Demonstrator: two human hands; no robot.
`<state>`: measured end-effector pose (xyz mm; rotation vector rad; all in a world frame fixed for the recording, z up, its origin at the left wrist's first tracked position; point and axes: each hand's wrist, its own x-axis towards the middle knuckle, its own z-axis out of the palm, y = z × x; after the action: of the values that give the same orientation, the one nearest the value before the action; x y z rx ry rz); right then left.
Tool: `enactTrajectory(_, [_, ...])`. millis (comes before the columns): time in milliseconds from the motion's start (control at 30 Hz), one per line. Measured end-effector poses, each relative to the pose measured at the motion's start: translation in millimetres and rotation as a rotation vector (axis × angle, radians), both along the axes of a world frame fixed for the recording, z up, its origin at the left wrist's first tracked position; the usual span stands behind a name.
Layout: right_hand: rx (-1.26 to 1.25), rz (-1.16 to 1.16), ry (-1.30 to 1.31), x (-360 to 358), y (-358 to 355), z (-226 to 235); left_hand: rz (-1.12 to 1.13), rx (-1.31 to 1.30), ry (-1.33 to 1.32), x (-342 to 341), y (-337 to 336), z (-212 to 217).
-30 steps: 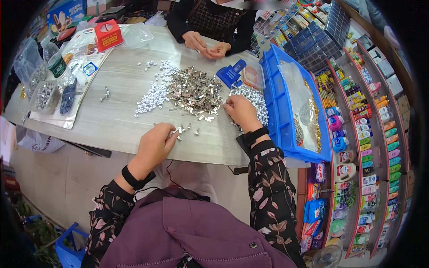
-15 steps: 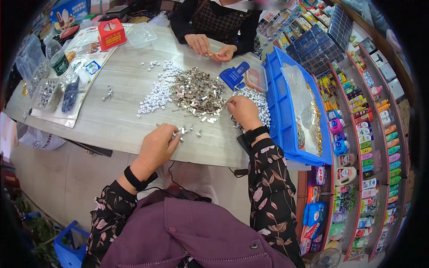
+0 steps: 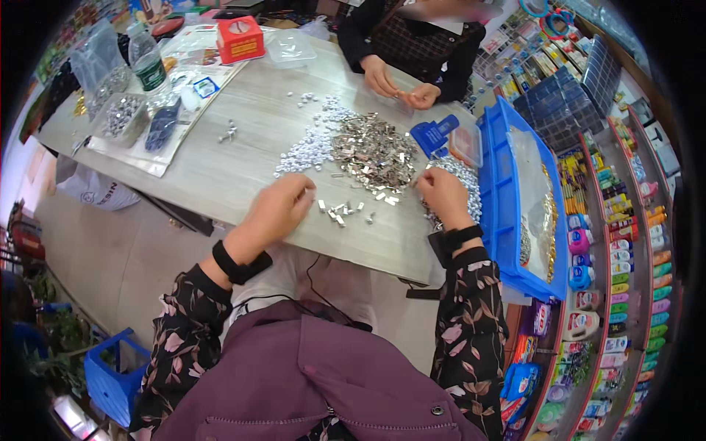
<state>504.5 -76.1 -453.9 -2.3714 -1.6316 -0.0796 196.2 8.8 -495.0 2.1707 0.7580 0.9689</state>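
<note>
My left hand point(image 3: 283, 206) is over the table's front part, its fingers closed in a pinch just below the small white-silver round pieces point(image 3: 307, 151). Whatever sits in its fingertips is too small to make out. Beside it lie several loose silver metal bits point(image 3: 338, 213). My right hand point(image 3: 445, 197) is also pinched, its fingertips at the right edge of a heap of small flat silver metal pieces point(image 3: 375, 151). Partly under that hand spreads a second batch of round silver beads point(image 3: 465, 176). Anything between its fingers is hidden.
Across the table, a person's hands point(image 3: 401, 88) hold something tiny. Near them are a blue plastic tool point(image 3: 434, 134) and a clear tub point(image 3: 467, 143). A large blue crate point(image 3: 500, 213) stands right; a red box point(image 3: 240, 40), bottle point(image 3: 147, 62) and bead tub point(image 3: 121, 121) stand left.
The view has shifted, so the table sits further right. My left hand has moved off the loose metal bits toward the white-silver round pieces. My right hand stays at the heap's right edge.
</note>
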Motion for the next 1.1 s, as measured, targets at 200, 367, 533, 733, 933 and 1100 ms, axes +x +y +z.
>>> enactTrajectory(200, [0.171,-0.008,0.357,-5,-18,6,-0.018,0.198,0.23,7,35,12])
enactTrajectory(367, [0.26,0.112,0.843,-50,-43,5,-0.117,0.311,0.442,29,43,12])
enactTrajectory(533, [0.283,0.188,1.176,-99,-69,-7,-0.122,0.382,0.533,34,55,0])
enactTrajectory(733, [0.345,0.127,1.394,-106,-76,-41,-0.135,0.4,0.558,38,55,6])
enactTrajectory(933, [0.381,0.16,1.406,-113,-76,-49,-0.124,0.399,0.611,36,54,9])
enactTrajectory(1100, [0.363,0.158,1.448,-112,-80,-46,-0.181,0.386,0.634,34,55,13])
